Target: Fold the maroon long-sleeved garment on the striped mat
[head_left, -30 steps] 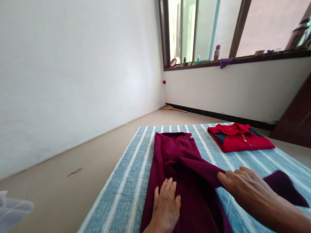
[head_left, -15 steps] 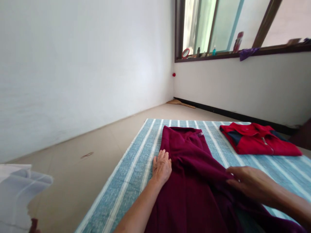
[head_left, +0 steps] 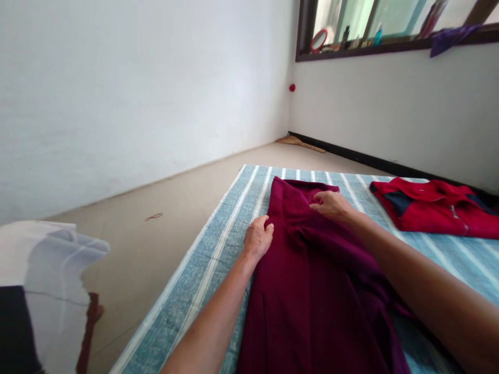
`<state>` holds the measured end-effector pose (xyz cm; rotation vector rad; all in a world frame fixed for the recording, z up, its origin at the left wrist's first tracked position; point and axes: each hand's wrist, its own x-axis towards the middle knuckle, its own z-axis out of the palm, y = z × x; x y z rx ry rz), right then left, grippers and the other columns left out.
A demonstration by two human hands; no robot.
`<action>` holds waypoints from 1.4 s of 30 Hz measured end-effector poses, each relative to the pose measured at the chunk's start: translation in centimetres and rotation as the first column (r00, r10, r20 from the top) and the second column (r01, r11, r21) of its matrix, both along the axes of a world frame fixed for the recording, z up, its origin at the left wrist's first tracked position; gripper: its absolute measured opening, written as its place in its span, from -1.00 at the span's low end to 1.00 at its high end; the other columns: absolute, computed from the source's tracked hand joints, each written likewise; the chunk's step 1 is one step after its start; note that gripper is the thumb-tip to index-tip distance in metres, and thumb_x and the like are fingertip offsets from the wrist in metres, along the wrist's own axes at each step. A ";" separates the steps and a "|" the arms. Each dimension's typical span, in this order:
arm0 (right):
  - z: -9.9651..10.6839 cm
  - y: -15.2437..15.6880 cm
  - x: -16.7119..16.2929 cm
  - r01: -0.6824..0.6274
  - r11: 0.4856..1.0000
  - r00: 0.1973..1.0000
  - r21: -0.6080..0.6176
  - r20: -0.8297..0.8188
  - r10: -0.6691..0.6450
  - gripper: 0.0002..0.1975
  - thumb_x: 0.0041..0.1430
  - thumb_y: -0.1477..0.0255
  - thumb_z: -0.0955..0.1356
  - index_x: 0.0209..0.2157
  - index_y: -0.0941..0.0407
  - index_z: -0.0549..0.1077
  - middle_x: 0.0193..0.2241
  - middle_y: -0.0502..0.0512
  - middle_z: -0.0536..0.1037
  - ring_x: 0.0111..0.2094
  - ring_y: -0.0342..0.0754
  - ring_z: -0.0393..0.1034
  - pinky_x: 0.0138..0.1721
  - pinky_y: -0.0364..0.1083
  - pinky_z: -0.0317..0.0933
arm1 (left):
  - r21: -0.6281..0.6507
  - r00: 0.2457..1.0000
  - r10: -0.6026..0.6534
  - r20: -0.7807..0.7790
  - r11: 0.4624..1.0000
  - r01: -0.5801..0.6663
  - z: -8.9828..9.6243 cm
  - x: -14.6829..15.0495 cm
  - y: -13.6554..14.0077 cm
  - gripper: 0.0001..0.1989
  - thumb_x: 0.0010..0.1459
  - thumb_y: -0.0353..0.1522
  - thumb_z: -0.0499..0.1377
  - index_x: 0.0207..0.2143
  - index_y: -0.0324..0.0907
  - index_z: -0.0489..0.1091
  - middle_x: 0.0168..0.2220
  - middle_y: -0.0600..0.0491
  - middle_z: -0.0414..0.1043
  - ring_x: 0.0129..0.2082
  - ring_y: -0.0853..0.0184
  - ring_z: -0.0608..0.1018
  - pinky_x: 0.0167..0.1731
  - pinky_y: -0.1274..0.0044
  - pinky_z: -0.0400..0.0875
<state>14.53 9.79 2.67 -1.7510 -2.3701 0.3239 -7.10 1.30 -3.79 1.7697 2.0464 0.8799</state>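
A pair of maroon trousers (head_left: 288, 280) lies lengthwise on the blue-and-white striped sheet (head_left: 210, 259), waist end farthest from me. At its left edge rests my left hand (head_left: 259, 238), fingers loosely bent and thumb apart, touching the cloth. My right hand (head_left: 331, 205) is over the upper part just below the waistband, thumb and fingers pinched at the fabric. My right forearm crosses above the trousers and hides part of their right side. Farther right lies a folded red garment (head_left: 440, 208) with dark blue panels and a zip.
White and grey cloth (head_left: 58, 270) hangs at lower left near a dark reddish-brown piece (head_left: 91, 322). A thin loop (head_left: 154, 216) lies on the tiled floor. A broom-like item (head_left: 300, 143) is in the corner. The window sill (head_left: 358, 49) holds a mirror, bottles and purple cloth.
My right hand has left the right side of the trousers and moved up and left to near the waistband. My left hand has shifted slightly toward the outer edge. The view has tilted down.
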 end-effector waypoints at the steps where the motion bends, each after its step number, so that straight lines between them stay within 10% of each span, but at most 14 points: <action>1: 0.4 -0.3 -1.0 0.005 1.000 1.000 0.016 0.002 -0.005 -0.76 0.17 0.29 0.30 -0.32 0.14 0.51 -0.35 0.16 0.53 -0.31 0.01 0.39 -0.42 -0.15 0.05 | -0.019 0.999 0.025 0.021 1.000 -0.025 0.0 -0.3 -0.2 -0.69 0.15 -0.44 0.11 -0.04 -0.24 0.41 -0.05 -0.07 0.49 -0.04 0.29 0.51 0.00 0.48 0.33; 6: 1.5 -5.9 -3.7 -0.082 0.997 0.994 0.012 -0.075 0.083 -0.69 0.17 0.21 0.29 -0.49 0.13 0.49 -0.51 0.09 0.52 -0.44 -0.07 0.39 -0.47 -0.16 0.02 | -0.052 0.993 0.044 0.106 0.998 -0.038 -0.3 -0.8 -0.7 -0.76 0.15 -0.42 0.11 -0.14 -0.23 0.46 -0.17 -0.02 0.55 -0.21 0.35 0.56 -0.14 0.57 0.37; 13: -2.5 -11.4 -1.8 0.042 0.864 0.970 -0.502 -0.188 -0.157 -0.60 0.19 0.18 0.29 -0.61 0.13 0.37 -0.72 0.05 0.44 -0.72 -0.15 0.32 -0.66 -0.22 0.06 | -0.046 0.995 0.077 -0.061 0.996 -0.080 -0.4 -0.1 -0.8 -0.70 0.15 -0.39 0.12 -0.06 -0.24 0.42 -0.18 -0.06 0.53 -0.17 0.29 0.54 -0.12 0.53 0.35; 16: -4.1 -11.0 -2.0 0.067 0.785 0.872 -0.616 -0.347 -0.347 -0.64 0.12 0.20 0.36 -0.60 0.14 0.34 -0.76 0.03 0.42 -0.80 -0.16 0.26 -0.78 -0.24 0.03 | -0.065 0.994 0.091 -0.057 0.993 -0.095 -0.5 0.0 -0.9 -0.65 0.15 -0.42 0.12 0.00 -0.23 0.39 -0.19 -0.05 0.54 -0.16 0.29 0.54 -0.11 0.53 0.34; 27: -4.2 -12.0 -4.2 0.054 0.762 0.420 -0.645 -0.677 -0.604 -0.81 0.05 0.50 0.36 -0.53 0.12 0.24 -0.75 -0.18 0.22 -0.75 -0.28 0.16 -0.73 -0.30 0.08 | -0.071 0.996 0.072 0.044 0.995 -0.068 -0.6 -1.1 -0.1 -0.62 0.11 -0.45 0.12 0.01 -0.26 0.40 -0.33 0.02 0.56 -0.29 0.35 0.56 -0.18 0.59 0.36; 34: -4.7 -11.9 -5.3 -0.161 0.630 0.173 -0.760 -0.650 -0.740 -0.90 0.05 0.48 0.34 -0.48 0.15 0.31 -0.63 0.01 0.41 -0.66 -0.16 0.32 -0.64 -0.19 0.22 | -0.071 0.995 0.093 0.031 0.993 -0.090 -0.4 -1.0 -0.4 -0.62 0.12 -0.46 0.09 0.01 -0.29 0.40 -0.29 -0.03 0.56 -0.23 0.31 0.56 -0.15 0.57 0.35; 42: -5.3 -10.5 -7.0 -0.240 0.627 -0.050 -0.741 -0.636 -0.770 -0.89 0.03 0.57 0.31 -0.52 0.14 0.41 -0.66 0.00 0.48 -0.63 -0.13 0.37 -0.52 -0.19 0.29 | -0.086 0.992 0.118 -0.043 0.989 -0.121 -0.3 -0.5 -0.7 -0.62 0.16 -0.47 0.05 0.04 -0.27 0.37 -0.16 -0.10 0.54 -0.12 0.26 0.55 -0.10 0.53 0.35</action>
